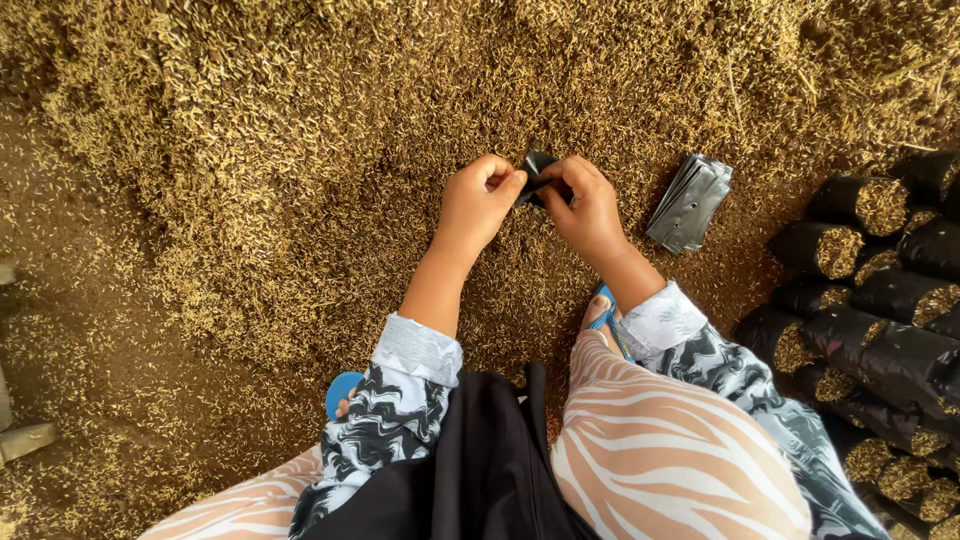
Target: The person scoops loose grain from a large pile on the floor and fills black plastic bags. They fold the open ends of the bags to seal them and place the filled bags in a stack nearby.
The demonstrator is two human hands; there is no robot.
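- Husk heap [300, 150]: loose, dry husk spreads over the ground to the left and ahead of me; I judge it could slide or scatter if nudged.
- My left hand [478, 200]: fingers closed narrow, pinching one edge of the small black bag [536, 168].
- Small black bag: held between both hands just above the heap; the thin film may tear, or slip, if I pull unevenly.
- My right hand [588, 207]: closed on the other edge.
- Stack of flat bags [690, 202]: lies on the husk near my right hand; it may get buried.
- Filled bags [870, 290]: piled on their sides, open ends showing husk; a knock could spill them.
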